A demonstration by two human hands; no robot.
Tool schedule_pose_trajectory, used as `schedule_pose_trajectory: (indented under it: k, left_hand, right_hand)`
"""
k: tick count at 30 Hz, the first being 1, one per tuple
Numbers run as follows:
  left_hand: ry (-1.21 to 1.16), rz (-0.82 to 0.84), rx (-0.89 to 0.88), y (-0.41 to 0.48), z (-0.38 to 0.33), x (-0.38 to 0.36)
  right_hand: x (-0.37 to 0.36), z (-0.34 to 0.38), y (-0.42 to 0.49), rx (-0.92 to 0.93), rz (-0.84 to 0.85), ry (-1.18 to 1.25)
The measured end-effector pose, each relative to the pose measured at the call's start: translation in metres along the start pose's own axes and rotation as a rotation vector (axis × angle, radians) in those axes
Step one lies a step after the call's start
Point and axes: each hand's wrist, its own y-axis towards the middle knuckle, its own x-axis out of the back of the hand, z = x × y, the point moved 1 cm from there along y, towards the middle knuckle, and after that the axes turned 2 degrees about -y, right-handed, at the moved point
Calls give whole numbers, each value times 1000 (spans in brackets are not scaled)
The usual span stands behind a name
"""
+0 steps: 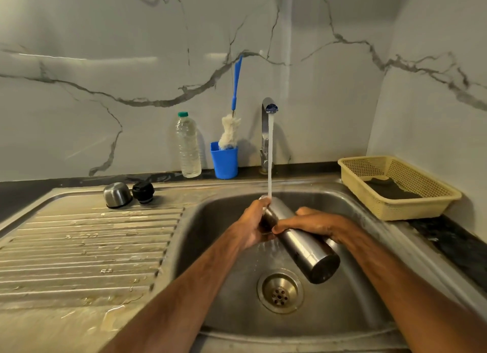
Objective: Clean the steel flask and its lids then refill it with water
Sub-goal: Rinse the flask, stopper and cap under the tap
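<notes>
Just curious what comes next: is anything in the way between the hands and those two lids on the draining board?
Nothing visible. The steel lid and black lid stand at its far edge; only wet draining board separates them from the left hand, which grips the flask with the right hand.

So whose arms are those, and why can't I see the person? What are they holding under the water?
There is no machine here. The camera sits on a person's head and looks down, so you only see their two arms. The left hand and the right hand both grip a steel flask, tilted over the sink with its bottom towards us. Water from the tap runs onto its top end. On the draining board to the left sit the flask's steel cup lid and its black stopper. By the wall are a plastic water bottle and a blue cup with a bottle brush in it. A yellow basket sits on the right.
</notes>
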Motion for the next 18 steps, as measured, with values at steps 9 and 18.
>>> schedule_pose_trajectory:
  k: [9,18]
  left_hand:
    - [157,-198,-194,11,1,11]
    - [119,22,-174,7,-4,4]
  right_hand:
    - [-19,11,0,52,-149,109]
    - [-11,3,-4,103,-53,384]
